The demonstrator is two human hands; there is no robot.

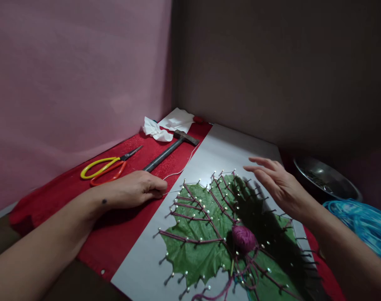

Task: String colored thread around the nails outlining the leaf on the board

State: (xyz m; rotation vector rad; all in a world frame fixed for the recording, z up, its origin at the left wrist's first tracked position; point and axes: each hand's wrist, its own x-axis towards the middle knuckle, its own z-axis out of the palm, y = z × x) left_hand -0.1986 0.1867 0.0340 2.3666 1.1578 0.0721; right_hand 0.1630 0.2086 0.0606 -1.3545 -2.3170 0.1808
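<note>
Running towards the nails (pixel 184 182), white thread (pixel 180 172) is pinched by the left hand (pixel 146 187), while the right hand (pixel 279 184) is held above the board (pixel 146 255), fingers released.

we examined the scene left and right, near and far; we can read no text, label, brand, number or sign.
</note>
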